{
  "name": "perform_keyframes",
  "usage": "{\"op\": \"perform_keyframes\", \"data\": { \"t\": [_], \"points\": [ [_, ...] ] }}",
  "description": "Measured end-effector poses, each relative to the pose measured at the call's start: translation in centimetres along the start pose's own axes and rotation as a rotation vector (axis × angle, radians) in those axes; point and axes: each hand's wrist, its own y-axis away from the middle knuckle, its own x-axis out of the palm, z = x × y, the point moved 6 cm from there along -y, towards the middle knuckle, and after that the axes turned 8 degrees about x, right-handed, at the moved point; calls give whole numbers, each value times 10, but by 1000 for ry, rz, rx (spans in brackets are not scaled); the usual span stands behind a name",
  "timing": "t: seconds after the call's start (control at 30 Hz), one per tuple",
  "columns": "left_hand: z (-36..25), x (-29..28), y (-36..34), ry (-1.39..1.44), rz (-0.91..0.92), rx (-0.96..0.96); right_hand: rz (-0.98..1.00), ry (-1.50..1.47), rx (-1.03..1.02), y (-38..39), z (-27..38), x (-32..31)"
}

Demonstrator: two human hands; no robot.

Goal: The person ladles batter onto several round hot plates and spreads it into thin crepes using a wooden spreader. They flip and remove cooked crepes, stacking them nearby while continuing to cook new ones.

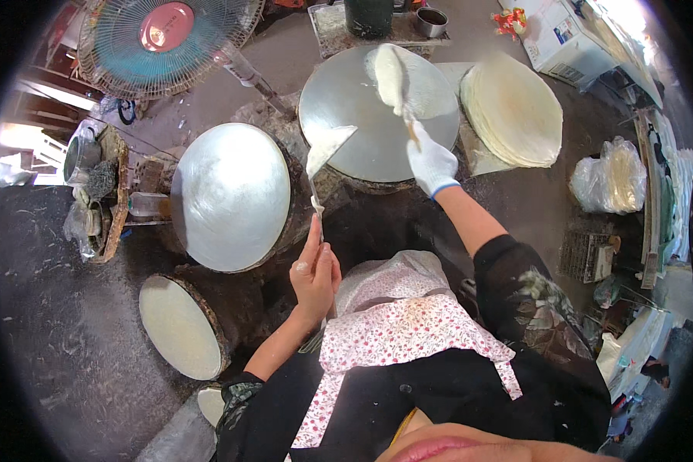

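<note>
My left hand [316,276], bare, is closed around the thin handle of a spatula [329,151]. White batter coats its blade, which is held up at the near left edge of a round flat griddle [337,96]. In a white glove with a blue cuff, my right hand [433,160] grips a wooden-handled spreader [391,77]. Its head is covered in thick white batter and lies over the far right part of that griddle; whether it touches the metal, I cannot tell. To the right sits a stack of thin round pancakes [513,114].
A second griddle [229,196] stands left, a third with a pale sheet [179,327] nearer. A standing fan [165,46] rises at far left. Behind the middle griddle are a dark bucket [368,17] and metal cup [432,23]. Plastic-wrapped goods [612,177] lie right.
</note>
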Motion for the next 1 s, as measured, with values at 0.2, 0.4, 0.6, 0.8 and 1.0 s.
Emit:
{"op": "perform_keyframes", "data": {
  "t": [0.2, 0.4, 0.6, 0.8, 1.0],
  "points": [
    [3, 6, 12, -8, -16, 66, -233, 7, 54, -12, -3, -9],
    [4, 20, 18, -18, -104, 32, -49, -13, -301, -21, 10, 0],
    [-5, 43, 26, -74, -128, 147, -153, -24, -159, -38, -7, -9],
    [-4, 76, 34, -39, -224, 45, -26, -58, -474, -42, 1, -26],
    [-3, 106, 37, -111, -296, -49, 59, -55, -544, -63, -11, -25]
  ]
}}
